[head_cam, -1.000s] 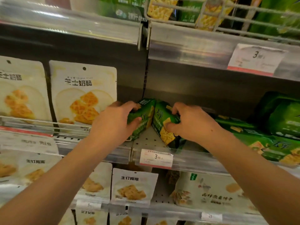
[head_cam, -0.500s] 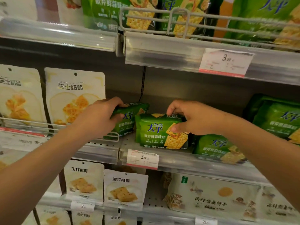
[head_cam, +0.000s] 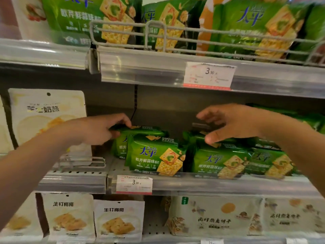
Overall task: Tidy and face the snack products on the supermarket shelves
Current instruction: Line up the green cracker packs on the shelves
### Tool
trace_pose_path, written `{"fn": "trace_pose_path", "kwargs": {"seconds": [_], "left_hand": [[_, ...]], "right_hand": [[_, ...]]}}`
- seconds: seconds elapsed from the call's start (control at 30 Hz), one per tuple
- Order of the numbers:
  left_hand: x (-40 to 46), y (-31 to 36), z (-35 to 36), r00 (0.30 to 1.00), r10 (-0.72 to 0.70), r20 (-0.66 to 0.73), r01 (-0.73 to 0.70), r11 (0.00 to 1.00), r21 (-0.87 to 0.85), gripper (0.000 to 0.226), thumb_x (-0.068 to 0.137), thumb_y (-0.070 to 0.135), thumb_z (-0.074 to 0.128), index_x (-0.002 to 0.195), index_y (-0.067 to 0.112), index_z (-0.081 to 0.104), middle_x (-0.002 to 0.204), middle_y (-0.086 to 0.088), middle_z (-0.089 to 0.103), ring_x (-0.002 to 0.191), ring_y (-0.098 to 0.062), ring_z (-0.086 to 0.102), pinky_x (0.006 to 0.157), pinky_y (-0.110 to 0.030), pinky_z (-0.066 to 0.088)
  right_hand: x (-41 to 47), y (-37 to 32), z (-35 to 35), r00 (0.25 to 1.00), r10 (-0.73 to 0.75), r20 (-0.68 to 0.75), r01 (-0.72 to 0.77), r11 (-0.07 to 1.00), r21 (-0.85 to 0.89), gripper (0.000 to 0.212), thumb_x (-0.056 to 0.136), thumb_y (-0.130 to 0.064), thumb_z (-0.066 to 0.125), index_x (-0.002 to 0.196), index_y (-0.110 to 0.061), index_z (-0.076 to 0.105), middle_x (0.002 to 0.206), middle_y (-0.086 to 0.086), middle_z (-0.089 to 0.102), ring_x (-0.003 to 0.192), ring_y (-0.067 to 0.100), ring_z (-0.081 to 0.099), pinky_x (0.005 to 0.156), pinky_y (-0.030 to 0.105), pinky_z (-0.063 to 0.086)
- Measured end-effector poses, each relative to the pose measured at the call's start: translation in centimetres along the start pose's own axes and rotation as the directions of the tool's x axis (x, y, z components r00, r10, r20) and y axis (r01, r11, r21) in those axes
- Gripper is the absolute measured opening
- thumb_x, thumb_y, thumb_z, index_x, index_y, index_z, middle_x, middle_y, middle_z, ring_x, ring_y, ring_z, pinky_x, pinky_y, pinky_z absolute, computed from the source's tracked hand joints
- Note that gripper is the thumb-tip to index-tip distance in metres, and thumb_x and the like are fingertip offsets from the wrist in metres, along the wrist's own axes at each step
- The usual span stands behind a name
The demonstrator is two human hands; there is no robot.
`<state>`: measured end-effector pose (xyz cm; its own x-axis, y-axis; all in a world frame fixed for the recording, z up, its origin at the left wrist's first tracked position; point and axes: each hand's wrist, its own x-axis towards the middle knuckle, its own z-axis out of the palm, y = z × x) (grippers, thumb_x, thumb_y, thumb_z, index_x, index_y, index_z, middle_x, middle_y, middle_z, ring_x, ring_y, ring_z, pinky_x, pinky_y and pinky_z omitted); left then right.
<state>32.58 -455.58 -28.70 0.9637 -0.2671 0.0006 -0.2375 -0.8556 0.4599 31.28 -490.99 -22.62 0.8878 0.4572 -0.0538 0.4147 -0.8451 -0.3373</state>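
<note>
— Where are the green cracker packs?

— On the middle shelf [head_cam: 175, 184], centre of the frame. One front pack [head_cam: 154, 155] stands face out just above the price tag [head_cam: 134, 184]. Behind it, to the left, sits a rear pack [head_cam: 139, 132]. Right of centre, another pack [head_cam: 218, 161] faces out, with one more [head_cam: 270, 161] just beside it.

— And the left hand [head_cam: 98, 129]?

— It grasps the left end of the rear pack, fingers over the top and thumb beneath.

— The right hand [head_cam: 232, 124]?

— Released: fingers spread and loosely bent above the packs right of centre. Whether the thumb touches the wrapper cannot be told.

— What else shows?

— A pale cheese-snack pouch [head_cam: 47, 120] at the left, larger green packs behind a wire rail [head_cam: 175, 30] on the upper shelf, and pale pouches [head_cam: 119, 219] on the lower shelf.
</note>
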Motion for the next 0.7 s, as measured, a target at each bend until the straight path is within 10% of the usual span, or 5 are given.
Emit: {"fn": "trace_pose_path", "kwargs": {"seconds": [0.1, 0.27, 0.47, 0.7], "left_hand": [[-0.2, 0.8, -0.9, 0.998, 0.045, -0.053, -0.048, 0.996, -0.072, 0.022, 0.093, 0.052, 0.042, 0.113, 0.051, 0.051, 0.123, 0.013, 0.056, 0.102, -0.006, 0.055, 0.08, -0.026, 0.049], [1.2, 4.0, 1.7, 0.963, 0.012, 0.269, -0.109, 0.931, 0.349, 0.123, 0.046, 0.103, 0.03, 0.15, 0.042, 0.005, 0.154, 0.006, 0.025, 0.139, -0.023, 0.025, 0.115, -0.04, 0.025], [2.4, 5.8, 3.8, 0.977, 0.177, 0.122, -0.207, 0.928, 0.308, 0.088, 0.066, 0.08, 0.06, 0.14, 0.047, 0.025, 0.131, 0.013, 0.041, 0.118, -0.014, 0.035, 0.099, -0.035, 0.041], [3.0, 7.1, 4.7, 0.96, 0.266, 0.083, -0.279, 0.919, 0.279, 0.082, 0.066, 0.074, 0.065, 0.136, 0.049, 0.031, 0.123, 0.018, 0.045, 0.11, -0.008, 0.042, 0.092, -0.035, 0.048]], "right_hand": [[0.0, 1.5, 0.0, 0.978, 0.128, 0.165, -0.083, 0.964, -0.253, 0.119, 0.047, -0.07, 0.079, 0.145, -0.051, 0.015, 0.145, -0.024, 0.03, 0.128, 0.002, 0.033, 0.105, 0.023, 0.025], [1.5, 3.0, 2.1, 0.964, 0.12, 0.236, -0.06, 0.967, -0.247, 0.133, 0.054, -0.063, 0.084, 0.151, -0.044, -0.005, 0.16, -0.016, 0.009, 0.144, 0.008, 0.018, 0.111, 0.023, 0.022], [1.6, 3.7, 3.4, 0.996, 0.03, 0.084, -0.004, 0.956, -0.294, 0.113, 0.056, -0.069, 0.078, 0.148, -0.041, 0.019, 0.148, -0.018, 0.036, 0.11, -0.001, 0.038, 0.092, 0.017, 0.033], [1.8, 3.8, 3.5, 0.997, 0.018, 0.072, 0.005, 0.953, -0.303, 0.111, 0.057, -0.067, 0.079, 0.148, -0.038, 0.021, 0.148, -0.014, 0.036, 0.115, 0.006, 0.044, 0.096, 0.022, 0.041]]}}
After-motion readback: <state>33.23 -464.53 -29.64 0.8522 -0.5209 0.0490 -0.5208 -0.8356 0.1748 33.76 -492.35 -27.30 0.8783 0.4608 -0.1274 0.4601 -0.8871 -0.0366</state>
